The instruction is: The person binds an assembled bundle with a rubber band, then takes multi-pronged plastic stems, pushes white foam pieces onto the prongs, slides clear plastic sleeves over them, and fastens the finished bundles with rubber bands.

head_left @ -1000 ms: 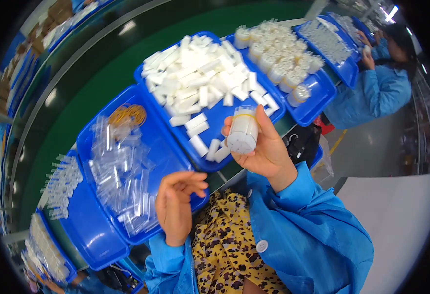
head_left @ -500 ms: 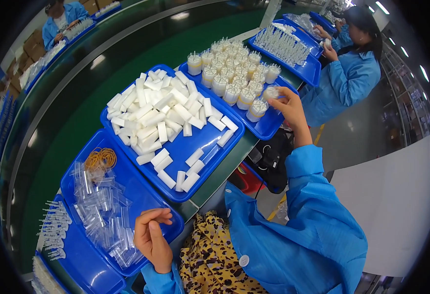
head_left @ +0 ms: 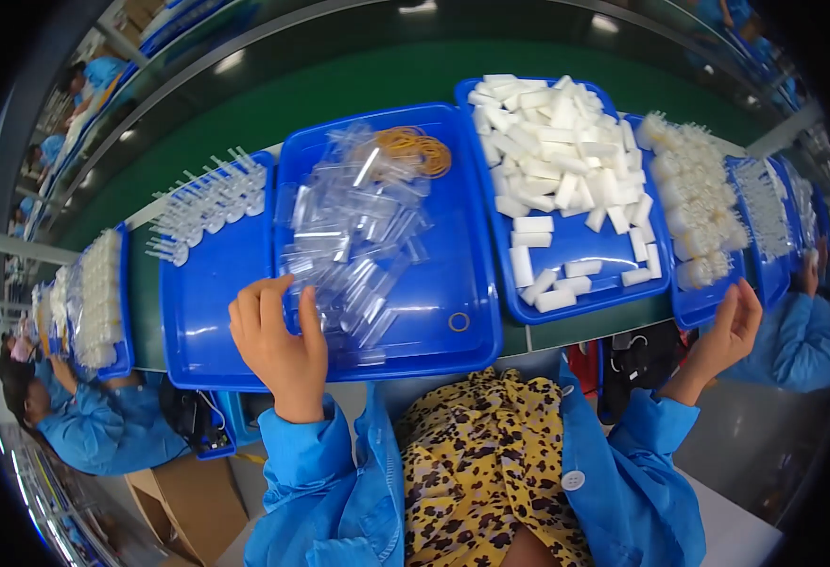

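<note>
My left hand (head_left: pixel 281 345) hovers over the near edge of a blue tray (head_left: pixel 415 350), with thumb and fingers apart and nothing visible between them. Beside its fingertips lie heaped clear plastic pieces (head_left: pixel 354 250). Orange-brown rubber bands (head_left: pixel 412 153) sit at the back of that tray, and a single band (head_left: pixel 458 322) lies near its front. My right hand (head_left: pixel 722 340) is raised at the front of another blue tray (head_left: pixel 708 304), its fingers loosely stretched and apparently empty. Packed in that tray are several short whitish cylinders (head_left: pixel 694 194) with thin prongs on top.
White foam-like blocks (head_left: pixel 566 151) are piled in the tray between. At left, a tray (head_left: pixel 216 312) bears rows of clear stemmed parts (head_left: pixel 215 203). Co-workers in blue (head_left: pixel 117 430) sit on both sides. A cardboard box (head_left: pixel 193 506) stands on the floor.
The view has swung left. My right hand has let go of the round, pronged cylinder it held and drawn back toward the tray's front. My left hand has moved up to the clear pieces.
</note>
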Motion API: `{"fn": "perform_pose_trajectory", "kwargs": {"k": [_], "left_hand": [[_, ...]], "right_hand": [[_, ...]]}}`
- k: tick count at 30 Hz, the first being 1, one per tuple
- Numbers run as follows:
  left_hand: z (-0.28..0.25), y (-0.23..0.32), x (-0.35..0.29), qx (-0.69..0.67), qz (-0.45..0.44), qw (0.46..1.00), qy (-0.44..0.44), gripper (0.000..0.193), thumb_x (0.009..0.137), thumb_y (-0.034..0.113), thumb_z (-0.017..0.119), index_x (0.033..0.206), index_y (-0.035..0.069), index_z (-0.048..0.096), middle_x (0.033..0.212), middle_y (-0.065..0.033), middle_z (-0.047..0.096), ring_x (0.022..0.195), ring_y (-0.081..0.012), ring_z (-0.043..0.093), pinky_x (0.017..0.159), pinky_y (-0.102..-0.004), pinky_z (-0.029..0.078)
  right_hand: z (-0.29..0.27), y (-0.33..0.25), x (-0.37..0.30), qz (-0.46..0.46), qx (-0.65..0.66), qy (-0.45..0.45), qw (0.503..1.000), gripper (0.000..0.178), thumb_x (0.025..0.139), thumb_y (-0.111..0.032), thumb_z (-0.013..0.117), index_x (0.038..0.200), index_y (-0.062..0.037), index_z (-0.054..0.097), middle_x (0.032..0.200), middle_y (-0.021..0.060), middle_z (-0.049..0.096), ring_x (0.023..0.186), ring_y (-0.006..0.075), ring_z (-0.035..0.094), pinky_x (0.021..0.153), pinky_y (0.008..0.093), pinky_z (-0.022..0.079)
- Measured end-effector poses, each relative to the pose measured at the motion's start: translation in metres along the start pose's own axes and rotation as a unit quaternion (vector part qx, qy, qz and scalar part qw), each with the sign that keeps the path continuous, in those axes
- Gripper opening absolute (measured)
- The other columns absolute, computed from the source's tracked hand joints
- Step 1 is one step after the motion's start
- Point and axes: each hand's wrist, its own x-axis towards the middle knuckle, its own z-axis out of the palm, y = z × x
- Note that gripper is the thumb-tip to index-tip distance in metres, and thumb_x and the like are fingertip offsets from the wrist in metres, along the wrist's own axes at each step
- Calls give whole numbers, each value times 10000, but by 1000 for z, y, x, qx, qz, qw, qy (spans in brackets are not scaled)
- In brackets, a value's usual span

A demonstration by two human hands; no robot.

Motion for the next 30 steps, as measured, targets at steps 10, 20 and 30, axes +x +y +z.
{"fn": "perform_pose_trajectory", "kwargs": {"k": [10,20,30], "left_hand": [[-40,-72,47,-129,-50,985,-106,295,828,120,673,1095,4,625,1079,-167,612,972,-297,602,794,-371,486],[76,-237,67,-217,-134,964,-78,328,799,89,730,1089,12,599,774,-54,618,689,-123,575,644,-262,473],[18,-186,62,-381,-283,879,-50,166,931,196,604,993,43,622,1082,-63,635,878,-145,625,690,-262,513]], "right_hand": [[120,-75,-59,-261,-48,-481,836,367,739,29,658,1097,-44,628,1089,128,576,970,313,578,752,359,481],[141,-62,-73,-217,-86,-460,857,369,728,-101,720,1067,-68,578,989,159,563,968,365,543,818,415,456],[127,-51,-68,-17,72,-398,914,131,805,13,626,934,-12,634,837,122,637,698,228,643,617,293,513]]}}
